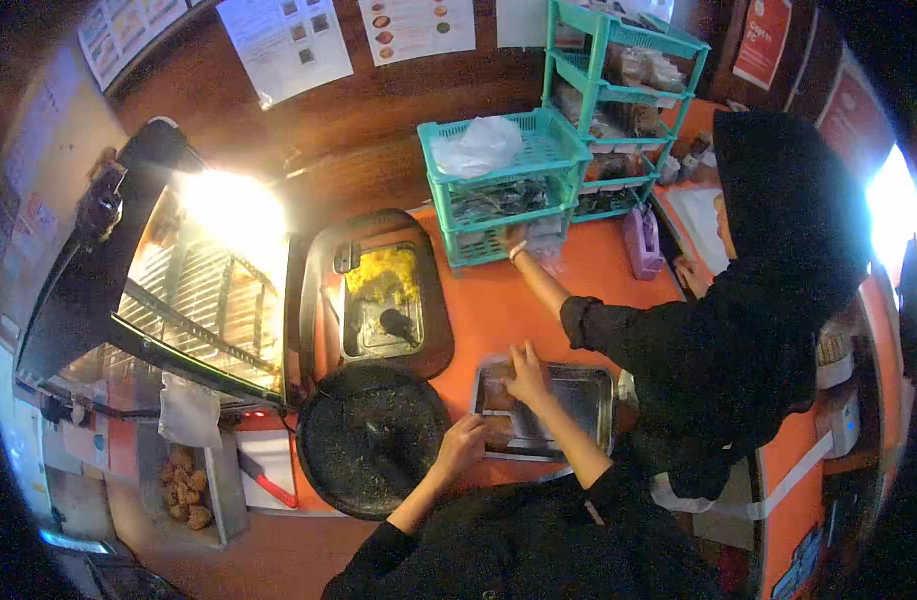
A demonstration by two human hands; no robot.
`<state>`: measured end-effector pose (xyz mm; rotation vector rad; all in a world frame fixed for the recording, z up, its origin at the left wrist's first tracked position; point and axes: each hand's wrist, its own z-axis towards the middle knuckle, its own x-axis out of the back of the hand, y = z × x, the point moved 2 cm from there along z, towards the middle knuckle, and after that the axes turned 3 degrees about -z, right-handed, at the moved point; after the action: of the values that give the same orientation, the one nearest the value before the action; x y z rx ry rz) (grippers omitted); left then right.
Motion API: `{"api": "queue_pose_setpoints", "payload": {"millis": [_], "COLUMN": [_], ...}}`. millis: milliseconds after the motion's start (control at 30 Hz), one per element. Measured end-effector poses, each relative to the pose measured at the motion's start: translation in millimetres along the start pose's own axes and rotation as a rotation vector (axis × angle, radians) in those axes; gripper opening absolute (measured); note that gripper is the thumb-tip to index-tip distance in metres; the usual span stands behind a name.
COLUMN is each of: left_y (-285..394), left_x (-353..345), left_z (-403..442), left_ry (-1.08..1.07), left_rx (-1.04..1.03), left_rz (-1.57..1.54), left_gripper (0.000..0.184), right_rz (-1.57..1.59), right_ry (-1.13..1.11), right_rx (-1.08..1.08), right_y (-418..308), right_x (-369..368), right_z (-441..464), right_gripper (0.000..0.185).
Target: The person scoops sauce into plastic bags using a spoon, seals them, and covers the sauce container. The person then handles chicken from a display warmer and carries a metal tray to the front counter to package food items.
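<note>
A rectangular metal tray lies on the orange counter in front of me. My right hand is over the tray's left half, fingers spread, with nothing visible in it. My left hand is at the tray's lower left edge, its fingers drawn together. Whatever those fingers hold, if anything, is too blurred to name. A thin, shiny, brownish shape shows in the tray between my hands; its kind is unclear. Left of my left hand lies a round black pan or tray with crumbs on it.
At my right, a person in black reaches a hand to a green basket rack. Behind the round pan sits a metal pan of yellow food. A lit warmer, red-handled knife and bin of brown pieces are left.
</note>
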<state>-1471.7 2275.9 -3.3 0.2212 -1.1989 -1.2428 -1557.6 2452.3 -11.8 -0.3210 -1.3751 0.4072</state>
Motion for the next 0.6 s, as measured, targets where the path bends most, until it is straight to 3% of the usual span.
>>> {"api": "queue_pose_setpoints", "payload": {"millis": [67, 133, 233, 333, 467, 600], "left_y": [4.4, 9.8, 16.5, 14.6, 13.0, 10.2], "left_x": [-0.5, 1.7, 5.9, 3.2, 7.0, 2.4], "left_z": [-0.5, 4.0, 8.1, 6.0, 7.1, 0.7], "left_ry": [-0.024, 0.023, 0.021, 0.018, 0.015, -0.030], "left_rx": [0.007, 0.021, 0.009, 0.062, 0.003, 0.086], "left_rz": [-0.007, 0.034, 0.023, 0.006, -0.007, 0.045], "left_gripper": [0.016, 0.018, 0.016, 0.017, 0.016, 0.021], "right_rz": [0.015, -0.047, -0.029, -0.089, -0.073, -0.096], "right_ry": [0.005, -0.105, -0.051, 0.095, 0.020, -0.009], "right_rx": [0.026, 0.185, 0.272, 0.335, 0.388, 0.436], "right_y": [3.9, -1.3, -1.1, -4.4, -8.6, -24.9], "right_x": [0.4, 11.3, 6.4, 4.1, 12.3, 19.1], "right_z": [-1.4, 1.9, 3.3, 2.6, 9.7, 15.9], "right_gripper": [0.053, 0.045, 0.035, 0.030, 0.028, 0.027]}}
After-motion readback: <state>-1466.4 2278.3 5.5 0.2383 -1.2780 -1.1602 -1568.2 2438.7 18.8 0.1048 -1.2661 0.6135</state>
